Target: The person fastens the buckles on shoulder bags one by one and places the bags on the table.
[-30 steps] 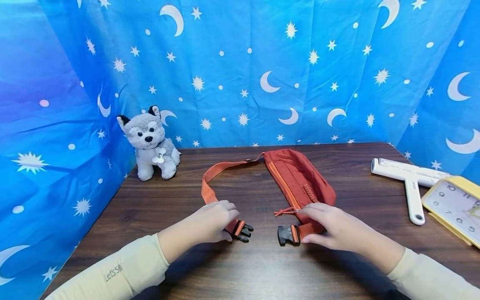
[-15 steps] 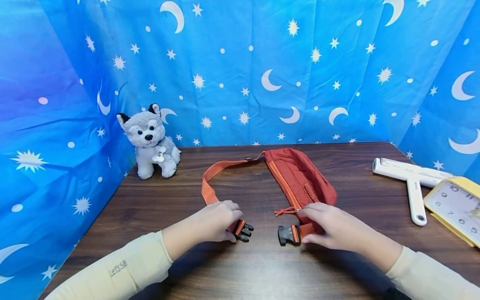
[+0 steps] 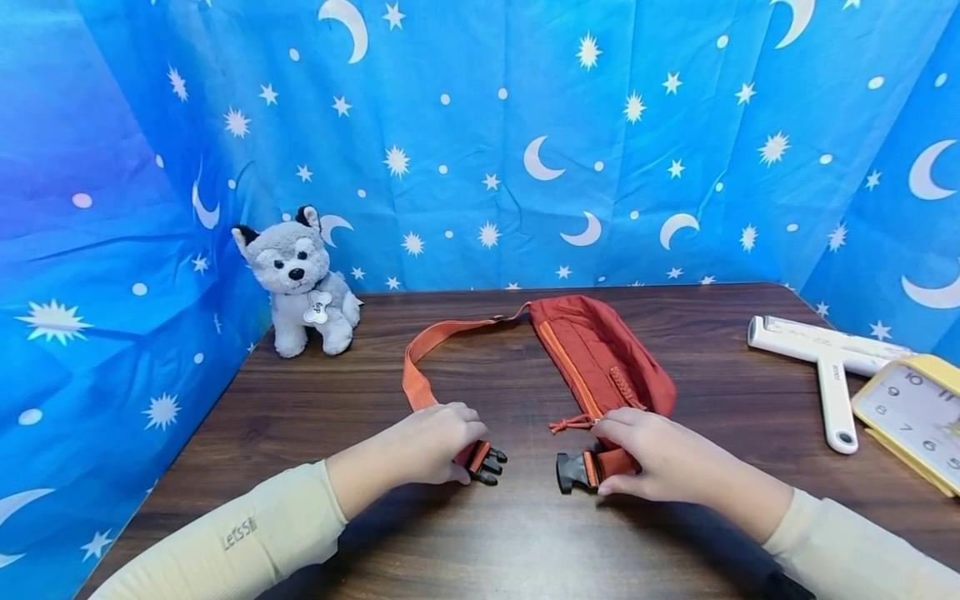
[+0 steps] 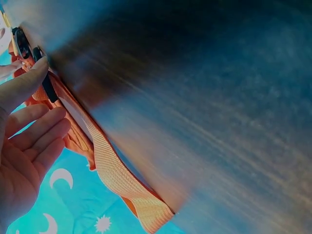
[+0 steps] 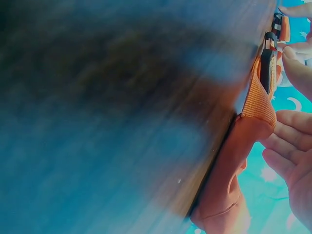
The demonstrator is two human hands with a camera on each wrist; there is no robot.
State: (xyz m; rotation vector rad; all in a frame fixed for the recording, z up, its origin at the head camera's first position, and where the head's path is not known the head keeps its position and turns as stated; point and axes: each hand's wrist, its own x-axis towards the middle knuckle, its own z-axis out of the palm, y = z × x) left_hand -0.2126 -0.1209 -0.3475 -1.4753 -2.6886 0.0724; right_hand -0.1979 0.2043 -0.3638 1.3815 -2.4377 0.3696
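A red waist bag (image 3: 600, 350) lies on the table with its orange strap (image 3: 423, 354) looped out to the left. Its black buckle is parted: the pronged half (image 3: 489, 463) points right, the socket half (image 3: 576, 472) points left, with bare table between. My left hand (image 3: 438, 442) spans the strap end behind the prongs; in the left wrist view its thumb overlaps the buckle and its fingers are loosely extended. Over the other strap end, my right hand (image 3: 660, 454) has its thumb beside the socket half and fingers lightly extended near the bag. Part of each strap end is hidden under the hands.
A grey plush husky (image 3: 300, 283) sits at the back left. At the right lie a white T-shaped tool (image 3: 832, 367) and a yellow-framed clock (image 3: 915, 417). A blue star-and-moon cloth (image 3: 465, 217) hangs behind the dark wooden table (image 3: 315, 400).
The left hand first shifted slightly right. Lately the right hand has moved slightly left over the strap, its thumb now lower beside the socket half. The bag and buckle halves stay nearly in place.
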